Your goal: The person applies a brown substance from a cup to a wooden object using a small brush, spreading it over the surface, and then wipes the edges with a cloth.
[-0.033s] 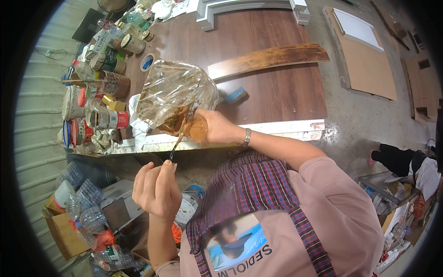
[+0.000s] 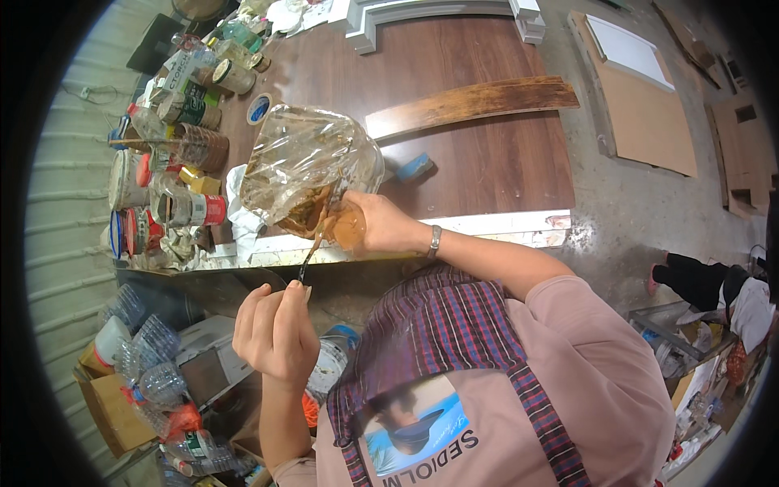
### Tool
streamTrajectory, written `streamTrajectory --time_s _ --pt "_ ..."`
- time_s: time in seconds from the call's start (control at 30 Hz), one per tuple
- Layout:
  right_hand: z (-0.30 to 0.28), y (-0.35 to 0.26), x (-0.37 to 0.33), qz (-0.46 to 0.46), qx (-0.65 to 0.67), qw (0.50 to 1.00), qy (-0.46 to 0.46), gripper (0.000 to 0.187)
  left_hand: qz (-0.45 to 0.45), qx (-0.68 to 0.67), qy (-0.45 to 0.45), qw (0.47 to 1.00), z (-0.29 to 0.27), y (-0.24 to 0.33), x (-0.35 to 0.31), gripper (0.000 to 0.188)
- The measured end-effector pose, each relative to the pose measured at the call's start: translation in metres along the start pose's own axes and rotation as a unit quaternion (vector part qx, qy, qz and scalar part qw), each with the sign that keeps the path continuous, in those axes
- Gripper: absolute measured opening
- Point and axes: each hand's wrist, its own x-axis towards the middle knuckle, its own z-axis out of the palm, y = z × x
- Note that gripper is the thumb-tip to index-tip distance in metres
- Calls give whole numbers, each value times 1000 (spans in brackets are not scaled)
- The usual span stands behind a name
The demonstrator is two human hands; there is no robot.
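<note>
The two hands are working apart, in front of the body. The left hand is pinching the dark lower end of a thin stick between thumb and fingertips. The right hand is curling around a small cup with an amber-brown look, its wrist wearing a watch. The stick is slanting away from the left hand, its brown-coated far end lying at the cup's left side; whether it is dipping inside or only crossing the rim, I cannot tell.

For good handling, the right grip should be keeping the cup level without squeezing its wall, while the left is guiding the stick lightly and slowly, letting any drips fall over the cup rather than the apron.

Just beyond the cup, a large container wrapped in clear, shiny film is standing near the edge of the brown desk, with brown matter showing at its lower part. To its right, a blue block is lying below a long, brown-stained wooden strip. To its left, white crumpled paper, a tape roll and a crowd of jars are lining the side. Below the desk, at left, clear plastic bottles are lying heaped.
</note>
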Motion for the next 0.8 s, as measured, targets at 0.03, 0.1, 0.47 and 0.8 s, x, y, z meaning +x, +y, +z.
streamTrajectory --time_s 0.03,0.1,0.47,0.8 --pt "-1 -4 0 1 6 1000 -2 51 -1 -1 1 1000 0 0 -1 13" --pt "1 -4 0 -1 5 1000 -1 51 -4 -5 2 1000 0 -1 -2 13" --pt "2 1 1 -9 -18 1000 -4 53 -3 -10 15 1000 0 -2 -6 14" --pt "-3 -1 2 9 -42 999 4 59 -33 -19 29 999 11 -3 -10 11"
